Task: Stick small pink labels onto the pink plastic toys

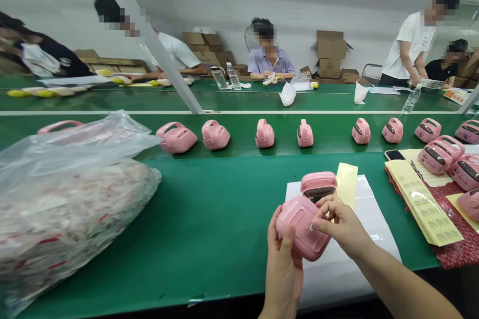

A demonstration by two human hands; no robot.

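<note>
My left hand (282, 259) is wrapped around a pink plastic device (299, 217), tilted so its smooth face with a recessed rectangular panel shows. Close over its right side, my right hand (339, 222) pinches thumb and forefinger together; a small whitish piece shows at the thumb tip, too small to name. Just behind stands another pink handled device (319, 184) with a dark window. Under my hands lies a white glossy sheet (359, 249), and a pale yellow strip (347, 184) rests at its far end.
A large clear plastic bag (75, 209) of packed items fills the left. Several pink devices (265, 133) line the green belt ahead. At right lie yellow sticker sheets (422, 202), red bubble wrap (452, 254) and a phone (394, 155). Several co-workers sit or stand across the line.
</note>
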